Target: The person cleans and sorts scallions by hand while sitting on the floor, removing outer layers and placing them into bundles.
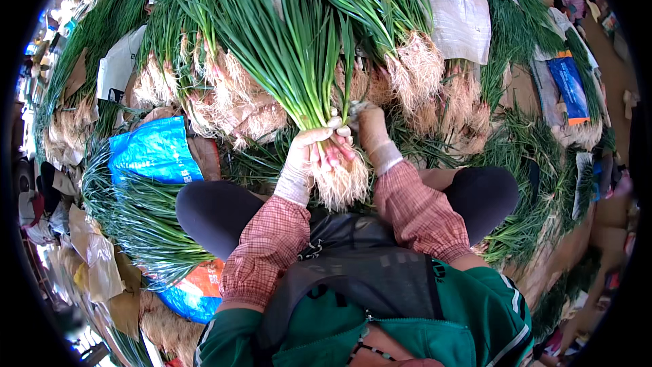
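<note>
My left hand (pixel 299 160), in a pale glove, is wrapped around a bunch of green onions (pixel 292 75) just above the roots. The long green leaves point away from me, and the pinkish bulb ends and pale stringy roots (pixel 341 187) hang toward my lap. Close to the right side of the stems, my right hand (pixel 372 132) has its fingers bent together by the leaf bases. What its fingertips pinch, if anything, is too small to make out. Checked sleeves cover both forearms.
More onion bunches (pixel 415 68) lie ahead, roots toward me. A blue plastic sheet (pixel 156 151) covers part of a pile (pixel 146 221) on my left. Loose greens (pixel 523 177) spread on the right. A whitish sack (pixel 456 13) lies among the far bunches. My bent knees (pixel 483 204) flank the work.
</note>
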Available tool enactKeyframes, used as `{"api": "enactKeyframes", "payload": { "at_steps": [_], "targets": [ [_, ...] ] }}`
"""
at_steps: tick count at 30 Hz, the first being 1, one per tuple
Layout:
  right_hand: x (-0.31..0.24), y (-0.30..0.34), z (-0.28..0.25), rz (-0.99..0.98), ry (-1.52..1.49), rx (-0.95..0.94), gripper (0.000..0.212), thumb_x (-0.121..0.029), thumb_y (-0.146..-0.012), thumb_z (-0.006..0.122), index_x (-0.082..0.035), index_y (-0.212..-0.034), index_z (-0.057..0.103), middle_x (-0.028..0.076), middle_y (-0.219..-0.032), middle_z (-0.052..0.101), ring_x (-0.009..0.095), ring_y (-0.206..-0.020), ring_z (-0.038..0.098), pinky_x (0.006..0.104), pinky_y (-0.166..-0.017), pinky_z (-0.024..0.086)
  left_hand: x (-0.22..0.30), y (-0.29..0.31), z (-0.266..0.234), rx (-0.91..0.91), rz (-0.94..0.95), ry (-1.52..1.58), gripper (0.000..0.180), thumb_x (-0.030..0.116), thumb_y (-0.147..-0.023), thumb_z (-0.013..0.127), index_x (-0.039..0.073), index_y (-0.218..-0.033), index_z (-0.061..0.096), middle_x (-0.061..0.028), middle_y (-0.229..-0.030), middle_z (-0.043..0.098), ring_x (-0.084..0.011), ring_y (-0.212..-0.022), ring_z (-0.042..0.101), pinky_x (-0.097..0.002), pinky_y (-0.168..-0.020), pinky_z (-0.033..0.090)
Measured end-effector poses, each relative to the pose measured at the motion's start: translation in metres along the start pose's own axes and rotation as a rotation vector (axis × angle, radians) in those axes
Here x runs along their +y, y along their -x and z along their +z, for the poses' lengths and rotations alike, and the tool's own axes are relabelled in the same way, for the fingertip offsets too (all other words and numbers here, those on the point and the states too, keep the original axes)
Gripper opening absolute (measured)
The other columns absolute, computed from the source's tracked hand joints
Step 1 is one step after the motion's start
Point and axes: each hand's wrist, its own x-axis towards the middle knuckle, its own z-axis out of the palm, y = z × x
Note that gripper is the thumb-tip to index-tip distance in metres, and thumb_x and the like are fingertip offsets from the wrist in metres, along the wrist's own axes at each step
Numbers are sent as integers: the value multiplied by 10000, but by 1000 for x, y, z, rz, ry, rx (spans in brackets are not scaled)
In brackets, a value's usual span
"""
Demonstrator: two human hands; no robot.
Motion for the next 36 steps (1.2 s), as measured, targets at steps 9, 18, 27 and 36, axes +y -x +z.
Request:
{"api": "enactKeyframes", "payload": {
  "at_steps": [9, 18, 27, 36],
  "targets": [
    [-140, 33, -23, -639, 1518, 428, 438, -403, -899, 522, 6, -1057, 536, 109, -734, 617, 229, -613, 617, 363, -592, 517, -12, 8, -1, 141, 231, -89, 331, 200, -837, 568, -112, -943, 544, -211, -763, 614, -354, -567, 648, -343, -507, 579],
    [-172, 38, -49, -512, 764, 325, 247, -289, -853, 625, -83, -985, 664, 91, -804, 642, 179, -704, 594, 314, -698, 497, 18, 6, 15, -235, 175, 60, 616, 160, -778, 636, -53, -1276, 341, -103, -1042, 491, -253, -963, 522, -404, -888, 461],
    [-187, 66, -30, -405, 215, 79, 148, -147, -897, 568, -114, -1011, 656, 39, -734, 634, 37, -657, 583, 167, -498, 466, 18, 9, 11, -236, 219, 82, 606, 131, -785, 591, -63, -1297, 332, -164, -1123, 501, -295, -1006, 543, -432, -754, 576],
    [-127, 76, -31, -662, 733, -63, 103, -167, -864, 623, -94, -870, 697, 29, -696, 652, 45, -541, 536, 203, -432, 440, 3, 1, 27, 11, 308, 73, 454, 176, -822, 555, -98, -1168, 450, -261, -935, 600, -398, -898, 622, -447, -834, 528]
  ]
}}
